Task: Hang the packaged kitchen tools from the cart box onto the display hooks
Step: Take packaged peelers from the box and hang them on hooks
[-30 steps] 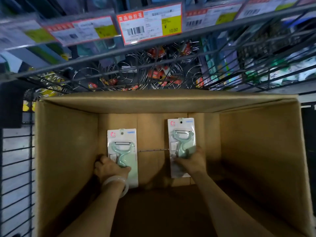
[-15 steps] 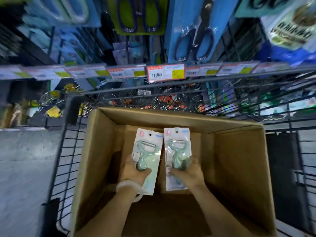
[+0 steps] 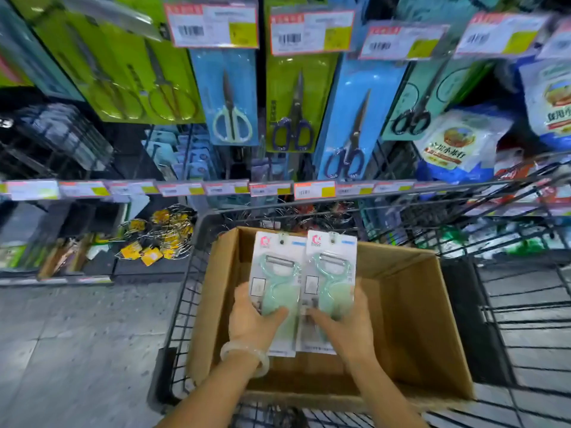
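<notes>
Packaged peelers, two carded units, are held side by side above the cardboard cart box (image 3: 411, 307) at 6 o'clock, neither yet hung on display hooks at 12 o'clock: left hand (image 3: 251, 322) grips the left peeler pack (image 3: 275, 273), right hand (image 3: 346, 325) grips the right peeler pack (image 3: 332, 267), thumbs clamped across the card fronts.

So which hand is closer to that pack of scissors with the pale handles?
Left. The left hand is almost directly below the pale-handled scissors pack; the right hand sits further to the right, across the cardboard box.
</notes>
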`<state>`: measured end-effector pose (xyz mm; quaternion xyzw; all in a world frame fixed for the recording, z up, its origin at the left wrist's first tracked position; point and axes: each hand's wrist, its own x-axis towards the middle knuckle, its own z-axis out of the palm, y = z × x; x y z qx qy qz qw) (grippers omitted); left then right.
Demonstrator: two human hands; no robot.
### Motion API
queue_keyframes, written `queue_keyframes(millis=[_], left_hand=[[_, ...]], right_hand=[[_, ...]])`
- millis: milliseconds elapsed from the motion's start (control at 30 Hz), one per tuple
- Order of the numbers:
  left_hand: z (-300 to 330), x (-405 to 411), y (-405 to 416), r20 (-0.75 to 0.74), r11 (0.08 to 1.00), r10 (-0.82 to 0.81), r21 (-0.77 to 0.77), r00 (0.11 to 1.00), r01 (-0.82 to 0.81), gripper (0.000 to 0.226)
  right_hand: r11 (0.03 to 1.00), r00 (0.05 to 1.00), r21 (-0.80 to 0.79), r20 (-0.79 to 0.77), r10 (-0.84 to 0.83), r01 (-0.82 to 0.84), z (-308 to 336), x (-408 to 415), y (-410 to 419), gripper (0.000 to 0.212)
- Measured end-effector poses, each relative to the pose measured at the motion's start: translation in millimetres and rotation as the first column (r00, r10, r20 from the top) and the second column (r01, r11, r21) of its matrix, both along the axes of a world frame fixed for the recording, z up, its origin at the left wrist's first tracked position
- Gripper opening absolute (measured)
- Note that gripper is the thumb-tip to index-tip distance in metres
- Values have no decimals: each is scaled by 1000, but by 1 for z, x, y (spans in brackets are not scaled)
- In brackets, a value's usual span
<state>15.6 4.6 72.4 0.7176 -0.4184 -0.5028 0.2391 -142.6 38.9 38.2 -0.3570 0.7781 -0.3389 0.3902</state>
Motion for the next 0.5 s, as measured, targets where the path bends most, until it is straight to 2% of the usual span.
queue_keyframes(millis=[200,333,500], left_hand=[[52,73,12,-96,976,125,-165,987,-140,66],[84,129,21,-108,944,168,-270,980,-191,69],[132,202,37,-142,864,233,-425,962,-272,58]], right_hand=[[980,998,-187,-20,62,-64,52,69,1,63],[937,990,-319,-44,137,-144,92,127,-2,61],[868,970,-431,-104,221,-244,135,199,-6,67]])
